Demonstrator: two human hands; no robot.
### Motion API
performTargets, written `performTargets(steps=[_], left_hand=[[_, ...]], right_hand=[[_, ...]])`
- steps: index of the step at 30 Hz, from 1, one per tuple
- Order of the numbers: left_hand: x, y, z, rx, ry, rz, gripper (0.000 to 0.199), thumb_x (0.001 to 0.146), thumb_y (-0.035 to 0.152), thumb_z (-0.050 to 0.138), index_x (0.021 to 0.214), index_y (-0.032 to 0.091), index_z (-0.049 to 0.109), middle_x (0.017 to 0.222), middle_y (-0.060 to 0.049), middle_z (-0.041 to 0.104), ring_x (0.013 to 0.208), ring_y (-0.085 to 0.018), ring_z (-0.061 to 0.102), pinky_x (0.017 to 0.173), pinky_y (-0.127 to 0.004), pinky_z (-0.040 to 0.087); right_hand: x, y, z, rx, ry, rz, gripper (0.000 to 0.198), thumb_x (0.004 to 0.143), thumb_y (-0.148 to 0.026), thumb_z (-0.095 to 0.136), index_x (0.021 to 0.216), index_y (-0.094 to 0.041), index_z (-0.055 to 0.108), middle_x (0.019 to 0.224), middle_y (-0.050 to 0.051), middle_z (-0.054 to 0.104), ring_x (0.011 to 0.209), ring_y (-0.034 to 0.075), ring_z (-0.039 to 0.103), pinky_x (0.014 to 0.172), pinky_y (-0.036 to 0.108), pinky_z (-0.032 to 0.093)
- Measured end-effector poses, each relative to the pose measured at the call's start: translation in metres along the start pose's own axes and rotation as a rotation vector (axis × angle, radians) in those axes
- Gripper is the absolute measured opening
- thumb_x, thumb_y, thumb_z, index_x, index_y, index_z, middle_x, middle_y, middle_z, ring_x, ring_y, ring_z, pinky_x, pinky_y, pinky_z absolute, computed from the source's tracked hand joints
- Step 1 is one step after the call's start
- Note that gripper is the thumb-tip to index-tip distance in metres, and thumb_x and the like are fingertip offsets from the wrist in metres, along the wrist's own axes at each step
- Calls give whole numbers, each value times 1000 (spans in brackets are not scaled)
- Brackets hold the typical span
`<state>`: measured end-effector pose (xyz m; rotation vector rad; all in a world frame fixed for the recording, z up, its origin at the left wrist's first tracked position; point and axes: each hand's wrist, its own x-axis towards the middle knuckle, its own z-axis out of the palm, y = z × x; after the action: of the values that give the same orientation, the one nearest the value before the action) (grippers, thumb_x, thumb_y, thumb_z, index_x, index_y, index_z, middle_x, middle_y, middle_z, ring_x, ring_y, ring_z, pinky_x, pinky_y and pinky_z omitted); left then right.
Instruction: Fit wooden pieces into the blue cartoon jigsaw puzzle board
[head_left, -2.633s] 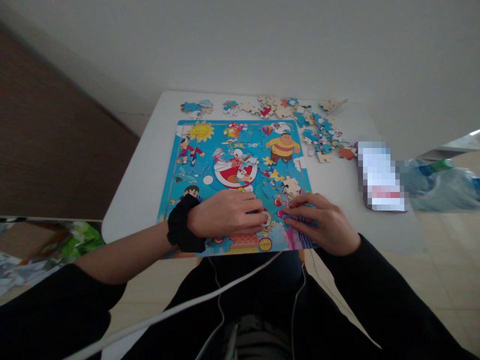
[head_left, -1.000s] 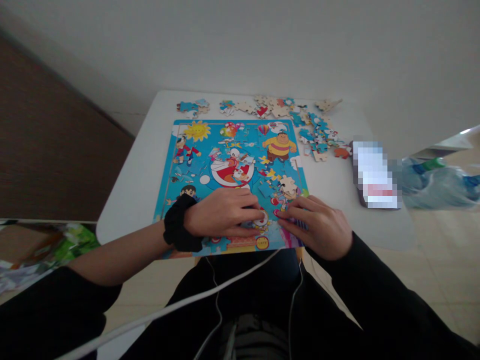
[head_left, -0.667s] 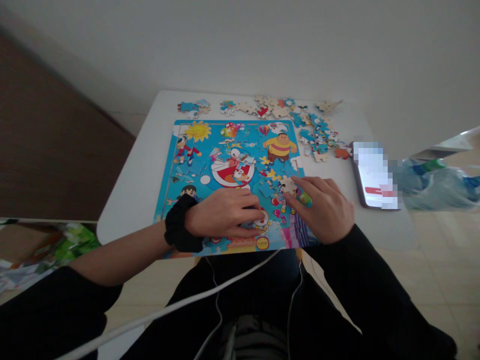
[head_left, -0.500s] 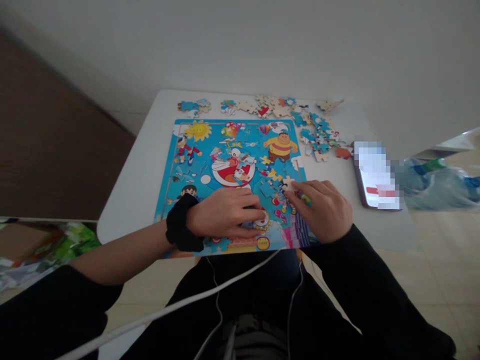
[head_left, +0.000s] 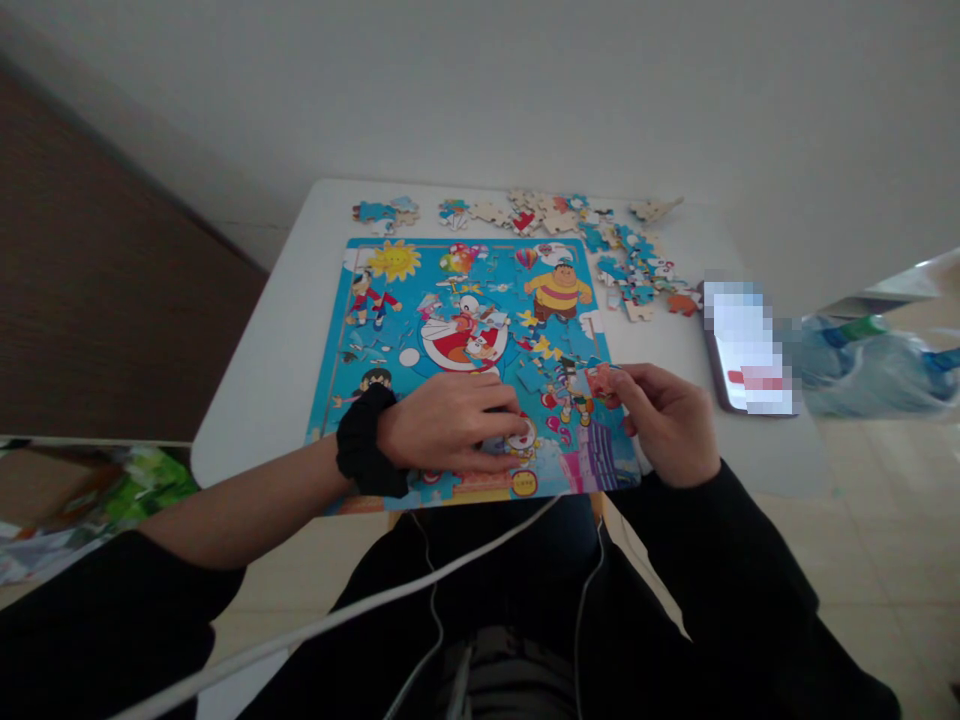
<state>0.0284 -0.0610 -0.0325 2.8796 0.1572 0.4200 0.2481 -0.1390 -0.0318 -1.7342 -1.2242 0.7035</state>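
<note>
A blue cartoon jigsaw puzzle lies on the table in front of me, many of its pieces fitted within a blue border. My left hand rests on its lower middle, fingers stretched out and apart, covering part of the picture. At the puzzle's right edge, my right hand pinches a pinkish-red puzzle piece between thumb and fingers, its printed side showing. Whether that piece touches the board, I cannot tell. Just left of it is a printed figure among pieces with uneven gaps.
Loose puzzle pieces are heaped behind and right of the board, some wooden side up. A phone lies on the white table at the right. Beyond it are wrapped plastic bottles. A white cable crosses my lap.
My right hand has moved slightly right. The piece in it showed its bare wooden side before and now shows its printed reddish side. My left hand has stayed almost still.
</note>
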Motion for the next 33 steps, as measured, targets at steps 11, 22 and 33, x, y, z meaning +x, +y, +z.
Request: performTargets(steps=[11, 22, 33], left_hand=[[1, -1, 1, -13, -6, 18, 27, 88, 39, 48, 93, 16, 62, 93, -6, 62, 76, -16, 54, 71, -29, 42], [0, -1, 2, -8, 11, 28, 26, 88, 38, 49, 95, 16, 62, 92, -6, 62, 77, -16, 54, 73, -29, 42], [-1, -4, 3, -165, -26, -92, 22, 86, 34, 53, 96, 17, 63, 96, -6, 61, 83, -15, 55, 73, -25, 42]], right_hand=[[-4, 5, 8, -171, -1, -74, 29, 77, -44, 59, 81, -18, 71, 73, 5, 71, 59, 15, 62, 45, 25, 45], [0, 17, 0, -660, 215, -439, 32, 82, -36, 54, 109, -21, 65, 90, 7, 68, 78, 20, 59, 68, 35, 47], [-10, 3, 16, -740, -12, -617, 27, 82, -38, 56, 99, -22, 69, 100, 8, 64, 87, 23, 52, 73, 36, 48]])
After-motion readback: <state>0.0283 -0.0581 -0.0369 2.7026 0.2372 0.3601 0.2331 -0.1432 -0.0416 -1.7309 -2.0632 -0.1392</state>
